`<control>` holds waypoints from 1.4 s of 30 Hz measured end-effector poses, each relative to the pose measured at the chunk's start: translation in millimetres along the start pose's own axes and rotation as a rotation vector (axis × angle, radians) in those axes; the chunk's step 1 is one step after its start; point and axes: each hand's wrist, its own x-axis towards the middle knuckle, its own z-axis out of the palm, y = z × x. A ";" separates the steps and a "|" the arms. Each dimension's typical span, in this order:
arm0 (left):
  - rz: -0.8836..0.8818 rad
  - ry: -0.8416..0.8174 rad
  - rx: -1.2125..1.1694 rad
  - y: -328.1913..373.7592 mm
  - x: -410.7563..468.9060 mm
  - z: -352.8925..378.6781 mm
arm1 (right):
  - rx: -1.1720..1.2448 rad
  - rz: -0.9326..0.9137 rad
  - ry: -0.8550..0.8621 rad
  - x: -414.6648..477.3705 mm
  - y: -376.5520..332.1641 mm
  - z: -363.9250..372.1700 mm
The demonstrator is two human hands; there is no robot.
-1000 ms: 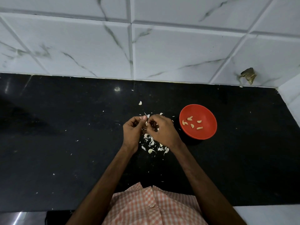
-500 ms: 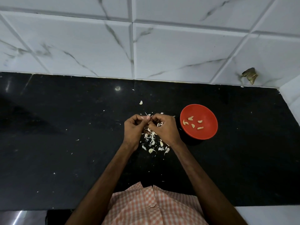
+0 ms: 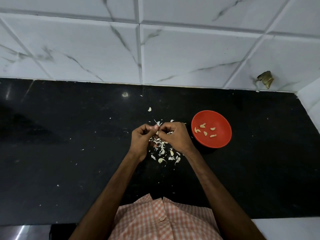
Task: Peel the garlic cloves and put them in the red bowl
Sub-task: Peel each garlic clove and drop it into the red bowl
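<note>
The left hand (image 3: 141,141) and right hand (image 3: 174,137) meet at the centre of the frame, the fingers of both curled and pinching one small clove (image 3: 157,132) between their tips, most of it hidden. Under and just below them a litter of white skins (image 3: 161,150) lies on the black counter (image 3: 69,153). The red bowl (image 3: 223,142) stands just right of the right hand, not touching it, with a few peeled cloves (image 3: 205,133) loose on its floor
</note>
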 end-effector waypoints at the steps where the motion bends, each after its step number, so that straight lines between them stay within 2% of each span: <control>1: -0.004 -0.004 -0.006 0.1 -0.2 -0.4 | 0.009 0.003 -0.003 -0.1 -0.1 0.3; 9: -0.026 -0.028 -0.022 -0.6 -2.2 -2.0 | 0.096 0.037 -0.015 -1.0 -1.8 0.0; 15: 0.064 -0.030 0.088 -3.1 -2.2 -5.4 | 0.100 0.060 0.005 0.2 1.4 1.1; 25: 0.113 -0.044 0.150 -3.4 -0.5 -8.9 | -0.008 0.013 0.012 1.3 -0.5 -3.9; 36: 0.192 -0.071 0.410 -3.3 3.2 -12.7 | -0.231 -0.125 -0.055 4.0 1.7 -11.9; 42: 0.187 -0.037 0.245 -2.9 2.5 -9.3 | -0.096 -0.086 0.008 4.5 -1.4 -12.7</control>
